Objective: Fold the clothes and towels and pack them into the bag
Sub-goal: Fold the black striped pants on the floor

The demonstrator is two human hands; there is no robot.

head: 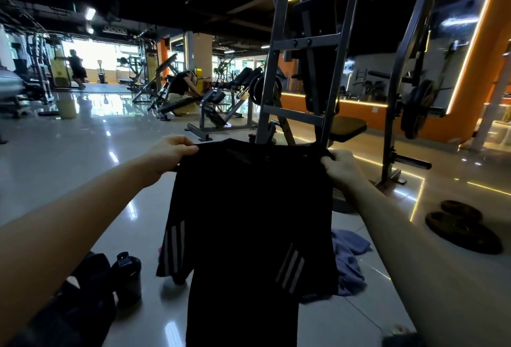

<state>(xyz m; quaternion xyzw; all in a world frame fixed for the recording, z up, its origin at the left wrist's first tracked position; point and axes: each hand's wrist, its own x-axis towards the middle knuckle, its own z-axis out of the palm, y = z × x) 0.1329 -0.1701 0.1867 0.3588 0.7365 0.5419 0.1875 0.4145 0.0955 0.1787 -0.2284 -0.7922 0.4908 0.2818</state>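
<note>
Left grip (171,153) and right grip (341,164) each pinch a top corner of the black shirt (249,222), hanging above the floor (69,153), blue garment (348,261) lying at its 4 o'clock.

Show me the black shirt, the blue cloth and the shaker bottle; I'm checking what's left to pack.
black shirt (249,208), head view, middle of the body panel.
blue cloth (349,263), head view, crumpled middle.
shaker bottle (127,280), head view, dark side wall.
</note>
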